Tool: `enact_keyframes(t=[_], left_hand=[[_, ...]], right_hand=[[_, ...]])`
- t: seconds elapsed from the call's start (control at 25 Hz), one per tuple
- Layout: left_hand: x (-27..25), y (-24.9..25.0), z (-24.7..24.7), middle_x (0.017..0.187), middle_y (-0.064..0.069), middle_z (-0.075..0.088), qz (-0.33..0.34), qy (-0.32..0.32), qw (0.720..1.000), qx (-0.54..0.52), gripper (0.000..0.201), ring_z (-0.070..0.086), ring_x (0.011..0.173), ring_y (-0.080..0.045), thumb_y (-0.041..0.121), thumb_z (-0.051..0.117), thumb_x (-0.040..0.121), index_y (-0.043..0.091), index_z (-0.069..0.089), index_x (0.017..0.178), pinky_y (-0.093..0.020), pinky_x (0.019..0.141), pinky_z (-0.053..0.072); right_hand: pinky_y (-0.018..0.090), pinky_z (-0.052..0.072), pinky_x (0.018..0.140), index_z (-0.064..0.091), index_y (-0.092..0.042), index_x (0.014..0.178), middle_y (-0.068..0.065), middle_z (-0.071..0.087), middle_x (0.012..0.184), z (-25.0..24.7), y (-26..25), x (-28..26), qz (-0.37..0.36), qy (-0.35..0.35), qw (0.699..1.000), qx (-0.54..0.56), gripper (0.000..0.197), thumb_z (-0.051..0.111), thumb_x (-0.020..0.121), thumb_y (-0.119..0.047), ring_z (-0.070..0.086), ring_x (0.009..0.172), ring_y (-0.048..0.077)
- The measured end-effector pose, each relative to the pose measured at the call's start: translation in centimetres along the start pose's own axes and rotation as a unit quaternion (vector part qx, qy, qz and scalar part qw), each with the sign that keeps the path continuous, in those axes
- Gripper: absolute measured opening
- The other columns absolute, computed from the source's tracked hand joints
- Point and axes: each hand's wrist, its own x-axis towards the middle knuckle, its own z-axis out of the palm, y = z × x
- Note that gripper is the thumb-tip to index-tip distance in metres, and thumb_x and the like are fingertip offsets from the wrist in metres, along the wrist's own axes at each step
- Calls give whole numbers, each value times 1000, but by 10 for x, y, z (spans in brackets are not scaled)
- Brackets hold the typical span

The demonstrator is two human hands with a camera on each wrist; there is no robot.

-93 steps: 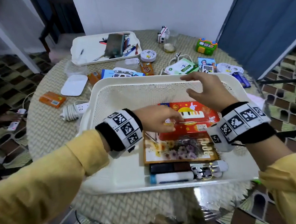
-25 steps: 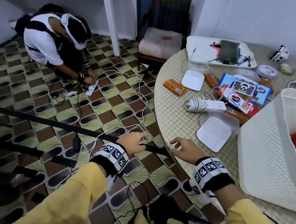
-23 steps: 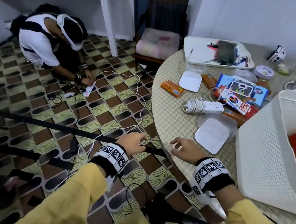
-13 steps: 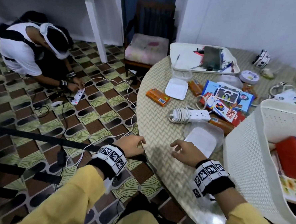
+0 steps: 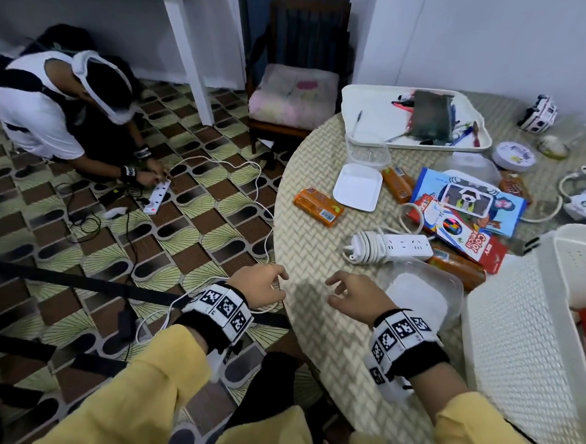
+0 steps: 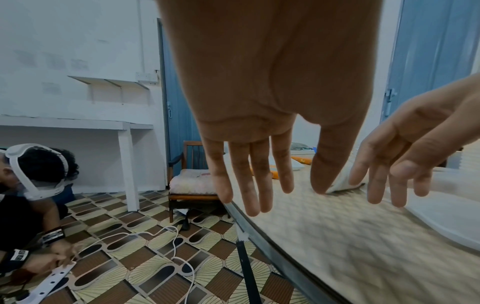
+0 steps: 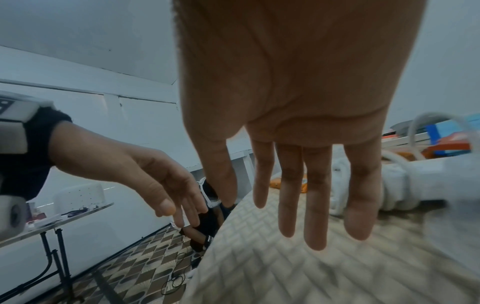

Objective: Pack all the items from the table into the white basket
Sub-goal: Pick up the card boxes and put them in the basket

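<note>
- Both of our hands hover empty over the near edge of the round woven-patterned table (image 5: 319,223). The left hand (image 5: 258,286) and the right hand (image 5: 352,299) hold nothing, fingers loose, slightly spread and hanging down.
- The white perforated plastic basket (image 5: 517,338) stands at our right on the table. Only its wall and one corner show.
- Just beside our right hand lies a clear plastic food container with a white lid (image 5: 420,298). We judge it light, rigid and slippery, best taken by opposite rims.
- Beyond it lies a white power strip with its cord coiled round one end (image 5: 391,248). It is probably the heaviest piece nearby, so we would grip body and coil together to keep the cord from trailing.
- The red colour pencil box (image 5: 459,232) and the blue picture book (image 5: 471,202) overlap. Both look flat and stiff, easiest lifted by a free edge.
- The orange wrapped snack packet (image 5: 318,206) lies apart and looks light and crinkly.
- Most of the basket's contents are cut off, with only a red corner visible. Items at the far right edge run out of view, and both wrist views are blurred.
</note>
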Motion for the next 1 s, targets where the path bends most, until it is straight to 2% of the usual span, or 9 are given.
enact_keyframes(t=[0.12, 0.28, 0.44, 0.52, 0.6, 0.8, 0.92, 1.0], left_hand=[[12, -24, -23, 104, 8, 61, -3, 1, 1000, -15, 34, 60, 101, -15, 33, 59, 89, 21, 55, 120, -29, 83, 46], [43, -79, -70, 118, 0, 62, -9, -23, 1000, 9, 39, 60, 104, -18, 36, 57, 89, 22, 52, 125, -35, 89, 50], [74, -122, -119, 121, 2, 62, 19, 4, 999, 41, 39, 59, 108, -17, 35, 57, 89, 22, 53, 126, -32, 91, 48], [87, -139, -137, 121, 1, 62, 38, -5, 998, 52, 39, 58, 109, -17, 35, 56, 90, 22, 53, 127, -30, 90, 48], [102, -150, -154, 121, -1, 62, 66, -26, 994, 86, 40, 58, 109, -19, 36, 55, 90, 23, 52, 129, -29, 87, 46], [139, -137, -175, 121, 0, 61, 132, -56, 984, 109, 42, 58, 108, -19, 36, 57, 89, 25, 51, 129, -24, 80, 40], [169, -106, -178, 121, 0, 61, 187, -71, 973, 111, 40, 58, 108, -18, 36, 57, 90, 22, 53, 127, -26, 83, 44], [194, -79, -178, 117, 0, 63, 228, -62, 966, 109, 37, 59, 106, -18, 36, 58, 88, 21, 56, 123, -29, 87, 47]], right_hand=[[32, 47, 85, 53, -21, 125, 3, 60, 116, -1, -24, 32, -11, -20, 1000, -10, 38, 58, 89, -34, 58, 103, 18], [34, 48, 88, 54, -22, 124, 3, 60, 115, -4, -65, 91, -5, 2, 1000, 6, 38, 59, 88, -35, 58, 103, 18], [31, 47, 86, 55, -21, 123, 5, 62, 116, -8, -99, 141, 13, 49, 998, 23, 37, 59, 88, -33, 58, 106, 18], [28, 45, 80, 54, -22, 124, 4, 62, 115, -7, -114, 157, 44, 61, 997, 24, 37, 59, 89, -34, 58, 106, 18], [28, 46, 81, 53, -23, 124, 3, 62, 115, -3, -124, 167, 71, 72, 994, 31, 38, 58, 89, -36, 58, 105, 19], [29, 45, 86, 53, -22, 124, 2, 62, 114, -10, -114, 173, 140, 113, 980, 87, 40, 59, 88, -39, 58, 106, 17], [31, 47, 87, 54, -21, 124, 0, 63, 114, -27, -93, 168, 155, 156, 969, 109, 41, 60, 87, -39, 60, 106, 17], [32, 49, 85, 57, -19, 120, 0, 65, 110, -41, -75, 162, 161, 214, 953, 146, 38, 63, 86, -33, 62, 99, 17]])
